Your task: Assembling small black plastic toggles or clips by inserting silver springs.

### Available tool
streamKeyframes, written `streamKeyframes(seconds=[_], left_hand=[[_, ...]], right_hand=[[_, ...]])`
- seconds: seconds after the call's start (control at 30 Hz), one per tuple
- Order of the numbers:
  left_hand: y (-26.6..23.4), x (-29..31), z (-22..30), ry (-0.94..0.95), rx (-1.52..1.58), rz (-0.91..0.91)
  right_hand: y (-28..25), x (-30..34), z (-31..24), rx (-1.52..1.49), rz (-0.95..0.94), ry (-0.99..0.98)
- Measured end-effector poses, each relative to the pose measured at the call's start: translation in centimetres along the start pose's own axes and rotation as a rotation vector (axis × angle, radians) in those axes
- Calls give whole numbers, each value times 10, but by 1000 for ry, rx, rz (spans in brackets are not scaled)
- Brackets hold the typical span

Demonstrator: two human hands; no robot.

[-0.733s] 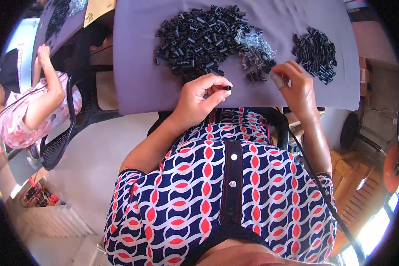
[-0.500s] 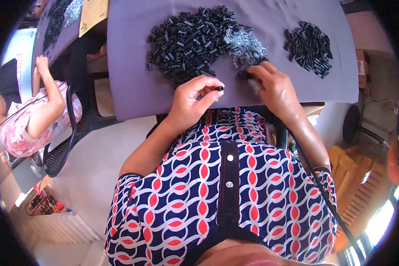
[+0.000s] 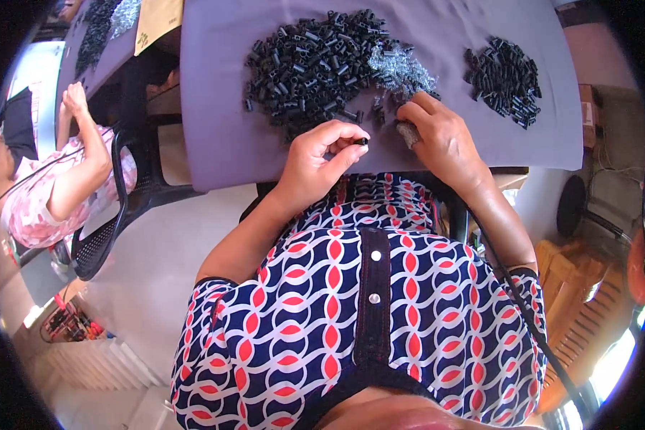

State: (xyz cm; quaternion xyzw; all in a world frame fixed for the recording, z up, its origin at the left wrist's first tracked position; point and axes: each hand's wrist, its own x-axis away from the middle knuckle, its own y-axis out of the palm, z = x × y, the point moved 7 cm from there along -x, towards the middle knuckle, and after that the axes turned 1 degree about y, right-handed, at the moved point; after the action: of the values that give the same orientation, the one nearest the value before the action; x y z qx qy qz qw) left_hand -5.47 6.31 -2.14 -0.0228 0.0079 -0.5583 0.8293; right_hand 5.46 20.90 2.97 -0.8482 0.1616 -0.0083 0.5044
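My left hand [image 3: 322, 155] is closed in a pinch around a small black plastic tube [image 3: 362, 141], its open end facing right. To the right, my right hand [image 3: 444, 141] is bent inward with its fingers curled, close to the near edge of a pile of small silvery springs [image 3: 401, 68]. A greyish, grainy patch [image 3: 408, 134] shows at its thumb side; I cannot tell what it is. Beyond my left hand lies a large heap of black plastic tubes [image 3: 312, 68]. A few small dark pieces [image 3: 378, 111] lie between the springs and my left hand.
A smaller pile of black pieces [image 3: 505, 82] lies on the right of the grey-covered table [image 3: 215, 136]. To the left, another person [image 3: 79, 165] sits by a black chair [image 3: 111, 215], near a second table with similar piles. A wooden chair [image 3: 573, 308] stands at lower right.
My right hand, blurred by motion before, now appears sharp near the springs. My left hand keeps its pinch on the black tube. The whole view has shifted slightly.
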Motion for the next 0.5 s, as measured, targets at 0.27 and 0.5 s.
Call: streamKeyframes(seconds=[0.27,0.5], left_hand=[[1,-1,0,-30,31,28],[3,-3,5,-58,-22,51]], right_hand=[[9,6,13,-628,-90,377],[24,10,7,-1129,-227,384]])
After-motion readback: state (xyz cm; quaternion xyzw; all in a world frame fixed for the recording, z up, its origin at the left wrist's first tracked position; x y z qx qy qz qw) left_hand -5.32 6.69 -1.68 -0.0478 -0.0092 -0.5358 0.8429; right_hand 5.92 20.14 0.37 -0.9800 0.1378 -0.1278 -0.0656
